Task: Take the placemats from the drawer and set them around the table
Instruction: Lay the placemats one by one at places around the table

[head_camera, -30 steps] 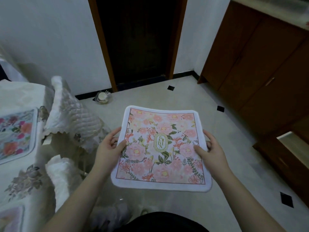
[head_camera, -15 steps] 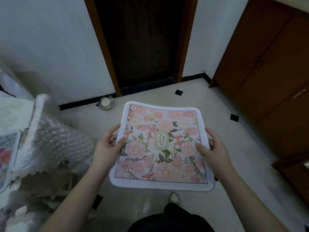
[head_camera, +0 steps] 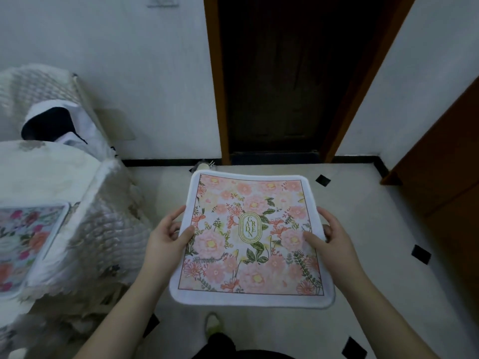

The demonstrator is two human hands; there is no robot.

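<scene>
Both forearms reach forward from 6 o'clock, bare, and come a little toward each other. The left hand (head_camera: pixel 166 235) is at 9 o'clock of the right hand (head_camera: pixel 330 239). Each hand pinches, thumb on top and the other fingers curled under.

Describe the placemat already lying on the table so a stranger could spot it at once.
Find the table at the left, draped in white quilted cloth. On its near top lies the flat placemat. Its bright pink and orange flowers on pale blue differ from the peach placemat in hand.
</scene>
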